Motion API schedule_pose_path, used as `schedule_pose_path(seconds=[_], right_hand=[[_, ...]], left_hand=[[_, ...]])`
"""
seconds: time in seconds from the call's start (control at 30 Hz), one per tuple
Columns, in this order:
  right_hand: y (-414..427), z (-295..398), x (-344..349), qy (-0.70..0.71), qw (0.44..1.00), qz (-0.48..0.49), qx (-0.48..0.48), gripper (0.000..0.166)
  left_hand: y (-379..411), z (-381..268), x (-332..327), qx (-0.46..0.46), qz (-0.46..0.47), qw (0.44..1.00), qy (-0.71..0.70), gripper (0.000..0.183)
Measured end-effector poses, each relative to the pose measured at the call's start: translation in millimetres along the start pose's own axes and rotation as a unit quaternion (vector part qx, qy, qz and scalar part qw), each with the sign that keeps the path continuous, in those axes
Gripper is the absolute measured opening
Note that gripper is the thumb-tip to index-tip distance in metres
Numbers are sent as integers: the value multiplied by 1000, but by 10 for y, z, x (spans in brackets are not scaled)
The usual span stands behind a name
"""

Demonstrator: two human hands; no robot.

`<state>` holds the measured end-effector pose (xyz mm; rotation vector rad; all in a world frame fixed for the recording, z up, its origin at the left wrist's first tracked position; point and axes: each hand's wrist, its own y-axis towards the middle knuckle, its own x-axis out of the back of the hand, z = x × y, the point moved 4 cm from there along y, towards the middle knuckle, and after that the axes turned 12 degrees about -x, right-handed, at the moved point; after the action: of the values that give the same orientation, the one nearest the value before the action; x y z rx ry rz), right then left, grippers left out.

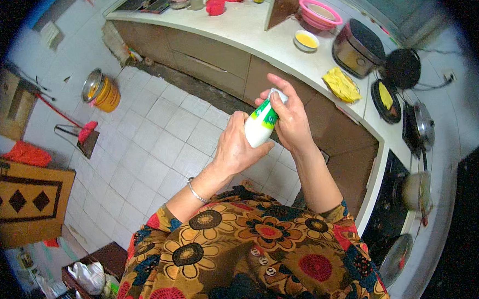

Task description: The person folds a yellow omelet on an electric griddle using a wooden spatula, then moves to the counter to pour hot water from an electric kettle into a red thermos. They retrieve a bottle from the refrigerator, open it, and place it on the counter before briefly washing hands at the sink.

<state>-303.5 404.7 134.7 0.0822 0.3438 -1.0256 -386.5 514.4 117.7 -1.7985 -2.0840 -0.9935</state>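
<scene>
In front of my body, above the tiled floor, I hold a white packet or pouch (259,125) with a green and yellow printed band. It is tilted, with its narrower end up and to the right. My left hand (236,145) wraps around the lower, fuller part. At the upper end my right hand (290,115) presses its thumb on the packet, while the index finger stretches away from it. Whether that end is sealed cannot be made out. A metal bracelet (194,190) circles my left wrist.
Along the white countertop (232,28) stand a bowl of yellow liquid (306,41), a pink basin (321,16), a rice cooker (358,47) and a yellow cloth (342,85). A dark stove (385,206) lies right. An orange bucket (106,94) sits on the floor.
</scene>
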Motion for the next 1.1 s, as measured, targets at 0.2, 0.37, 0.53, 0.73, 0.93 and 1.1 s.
schedule_pose_path(seconds=[0.2,0.37,0.53,0.73,0.93,1.1], right_hand=[[839,-124,-258,174,956,220,-83,46],[1486,-74,-604,-156,947,279,32,60],[2078,114,-1148,-502,823,222,144,66],[2985,195,-1709,-580,779,197,135,59],[3715,216,-1891,-587,783,164,126,56],[4161,122,-1810,-590,784,131,139,48]], left_hand=[[285,483,213,144,54,872,-465,53],[441,1101,532,158,-7,803,-575,53],[749,1824,967,183,-4,783,-595,50],[1295,2586,1488,177,18,794,-581,50],[1867,3039,1859,177,50,813,-552,55],[2200,3359,1838,188,64,813,-548,56]])
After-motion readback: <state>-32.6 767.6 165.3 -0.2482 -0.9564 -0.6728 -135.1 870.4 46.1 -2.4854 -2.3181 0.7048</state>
